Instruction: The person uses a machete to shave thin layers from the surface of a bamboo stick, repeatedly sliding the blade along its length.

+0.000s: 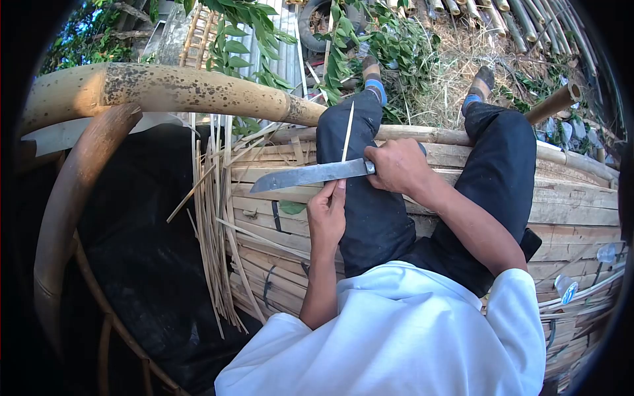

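Observation:
My right hand grips the handle of a long grey knife, its blade pointing left across my lap. My left hand pinches the lower end of a thin pale bamboo strip, which stands upright against the blade's edge. Both hands are over my left thigh, in dark trousers. I sit on a platform of bamboo slats with my legs stretched forward.
A pile of thin bamboo strips lies to the left of my legs on the slats. A thick spotted bamboo pole arcs across the upper left above a black sheet. Leafy branches, dry grass and more poles lie beyond my feet.

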`<action>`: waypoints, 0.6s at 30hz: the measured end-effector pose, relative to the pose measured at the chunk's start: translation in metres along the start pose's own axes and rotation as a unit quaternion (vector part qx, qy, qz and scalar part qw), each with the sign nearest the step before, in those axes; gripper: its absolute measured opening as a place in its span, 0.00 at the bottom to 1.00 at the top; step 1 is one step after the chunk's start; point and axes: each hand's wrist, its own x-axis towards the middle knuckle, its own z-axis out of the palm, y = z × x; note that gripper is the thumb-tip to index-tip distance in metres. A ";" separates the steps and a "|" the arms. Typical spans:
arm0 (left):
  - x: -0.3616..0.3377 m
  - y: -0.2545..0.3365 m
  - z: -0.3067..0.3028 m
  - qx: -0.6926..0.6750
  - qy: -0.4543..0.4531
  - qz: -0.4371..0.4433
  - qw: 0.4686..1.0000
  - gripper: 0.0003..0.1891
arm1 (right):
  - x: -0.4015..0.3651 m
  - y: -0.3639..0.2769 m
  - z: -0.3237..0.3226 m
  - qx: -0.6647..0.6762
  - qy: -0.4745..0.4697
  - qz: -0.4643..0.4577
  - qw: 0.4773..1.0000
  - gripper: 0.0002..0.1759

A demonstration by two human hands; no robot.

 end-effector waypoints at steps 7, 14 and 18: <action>-0.004 -0.003 -0.004 0.071 -0.006 -0.045 0.996 0.16 | 0.014 0.035 -0.012 -0.036 0.012 0.110 0.993 0.12; 0.001 -0.008 -0.001 0.021 0.004 -0.058 0.998 0.17 | 0.015 0.043 -0.025 0.041 0.058 0.124 0.990 0.14; 0.002 -0.002 0.004 -0.038 0.006 -0.045 0.998 0.17 | 0.002 0.014 -0.013 0.027 0.007 0.012 1.000 0.13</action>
